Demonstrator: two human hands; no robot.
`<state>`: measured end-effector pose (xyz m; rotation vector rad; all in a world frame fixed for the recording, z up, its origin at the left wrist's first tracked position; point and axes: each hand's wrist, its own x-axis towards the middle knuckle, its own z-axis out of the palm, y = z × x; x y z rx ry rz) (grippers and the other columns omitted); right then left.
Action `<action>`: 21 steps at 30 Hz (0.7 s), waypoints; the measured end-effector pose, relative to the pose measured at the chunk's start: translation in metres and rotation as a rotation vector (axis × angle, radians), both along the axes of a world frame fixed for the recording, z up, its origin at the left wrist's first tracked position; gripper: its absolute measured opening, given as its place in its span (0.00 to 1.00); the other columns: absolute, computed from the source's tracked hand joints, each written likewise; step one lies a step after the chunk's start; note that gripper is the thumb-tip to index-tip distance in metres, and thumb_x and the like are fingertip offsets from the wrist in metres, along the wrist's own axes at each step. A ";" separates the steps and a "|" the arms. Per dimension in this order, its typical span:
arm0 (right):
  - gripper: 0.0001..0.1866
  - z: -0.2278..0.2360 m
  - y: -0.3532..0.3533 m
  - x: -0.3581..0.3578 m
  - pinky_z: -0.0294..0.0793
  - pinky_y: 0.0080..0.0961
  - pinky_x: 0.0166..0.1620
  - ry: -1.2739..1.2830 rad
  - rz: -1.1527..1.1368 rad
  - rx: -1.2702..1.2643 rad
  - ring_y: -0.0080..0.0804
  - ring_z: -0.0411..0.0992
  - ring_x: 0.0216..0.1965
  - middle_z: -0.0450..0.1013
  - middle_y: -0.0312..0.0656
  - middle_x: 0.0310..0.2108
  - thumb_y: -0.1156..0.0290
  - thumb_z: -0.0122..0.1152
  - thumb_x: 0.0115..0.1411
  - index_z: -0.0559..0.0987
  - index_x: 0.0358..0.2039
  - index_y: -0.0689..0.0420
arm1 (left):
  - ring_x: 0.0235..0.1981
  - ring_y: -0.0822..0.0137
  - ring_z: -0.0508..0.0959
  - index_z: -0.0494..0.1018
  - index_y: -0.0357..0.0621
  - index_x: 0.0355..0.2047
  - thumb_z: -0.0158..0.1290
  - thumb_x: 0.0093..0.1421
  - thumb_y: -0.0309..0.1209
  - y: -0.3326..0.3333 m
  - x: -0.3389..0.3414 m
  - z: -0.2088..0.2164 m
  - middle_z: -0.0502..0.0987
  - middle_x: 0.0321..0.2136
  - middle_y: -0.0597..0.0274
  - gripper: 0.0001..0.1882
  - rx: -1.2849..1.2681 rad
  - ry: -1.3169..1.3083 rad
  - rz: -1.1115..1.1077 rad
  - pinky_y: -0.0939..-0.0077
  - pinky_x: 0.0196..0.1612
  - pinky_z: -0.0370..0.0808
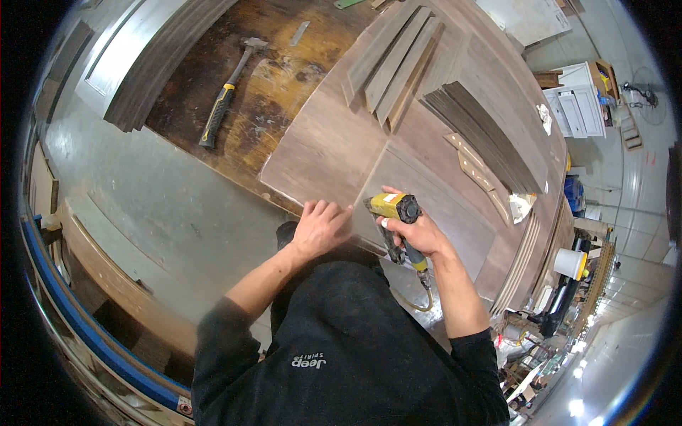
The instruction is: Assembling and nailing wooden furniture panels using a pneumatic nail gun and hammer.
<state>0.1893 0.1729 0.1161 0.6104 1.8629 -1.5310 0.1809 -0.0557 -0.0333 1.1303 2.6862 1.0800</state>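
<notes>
My right hand [425, 236] is wrapped round the grip of a yellow and black air nailer [389, 206]. A thin air hose [425, 304] runs from the base of its handle. Just left of the nailer's nose, my left hand [321, 226] is closed, fingers curled down at the near edge of the work surface. What those fingers hold, if anything, is hidden. Both hands are beside a grey-brown wooden panel [432, 202] with a straight seam along its left side. A flat brownish board [320, 145] lies beyond my left hand.
A hammer [222, 106] and a small metal blade [299, 33] lie on the stained bench top [273, 89]. Dark strips [167, 60] are stacked at far left, grey strips [490, 135] at right. Thin tan pieces [477, 170] and a crumpled wrapper [522, 206] lie near them.
</notes>
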 end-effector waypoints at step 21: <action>0.41 0.013 0.041 0.093 0.79 0.24 0.36 0.059 -0.344 0.275 0.27 0.76 0.37 0.74 0.41 0.51 0.74 0.70 0.55 0.65 0.69 0.45 | 0.46 0.57 0.72 0.77 0.46 0.53 0.61 0.59 0.41 0.024 -0.018 0.027 0.75 0.41 0.60 0.23 -0.047 -0.169 0.076 0.59 0.51 0.63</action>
